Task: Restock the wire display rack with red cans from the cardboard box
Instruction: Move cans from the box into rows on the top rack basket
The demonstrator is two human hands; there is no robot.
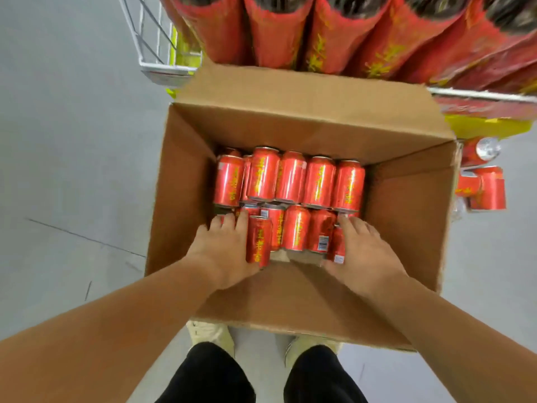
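Note:
An open cardboard box (189,181) stands on the floor below me, holding several red cans (292,177) lying in two rows. My left hand (223,251) reaches into the near left of the box and grips one red can (258,241), raised a little above its row. My right hand (363,251) is at the near right and grips another red can (338,247), mostly hidden by my fingers. The white wire display rack (151,53) rises just beyond the box, with tall red bottles (328,33) on its upper shelf.
More red cans (482,184) sit on a lower rack shelf right of the box. Yellow signage (488,126) hangs under the bottle shelf. Grey floor (66,141) spreads to the left. My shoes (212,334) stand against the box's near flap.

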